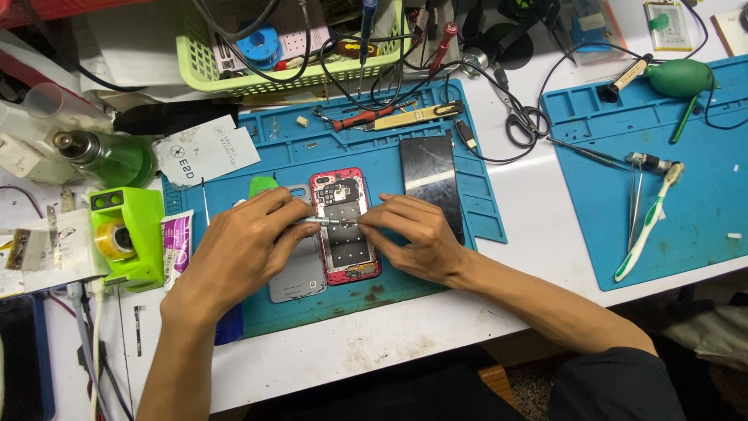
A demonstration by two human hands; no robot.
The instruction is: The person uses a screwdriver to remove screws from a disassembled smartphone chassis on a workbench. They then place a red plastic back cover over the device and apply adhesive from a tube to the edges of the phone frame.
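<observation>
An opened red-framed phone (347, 251) lies face down on a blue work mat (389, 288), its inner boards showing. My left hand (238, 249) holds a thin silver screwdriver (326, 222) crosswise over the phone. The fingertips of my right hand (411, 230) pinch the tool's tip end above the phone's middle. A grey back cover (300, 277) lies just left of the phone, partly under my left hand. A black screen panel (431, 179) rests on the mat to the right.
Green tape dispenser (125, 234) and green bottle (117, 160) stand left. A green basket (288, 47) with cables sits at the back. Scissors (523, 125), a second blue mat (678, 179) with tweezers, a toothbrush (647, 226) and a green blower (679, 76) lie right.
</observation>
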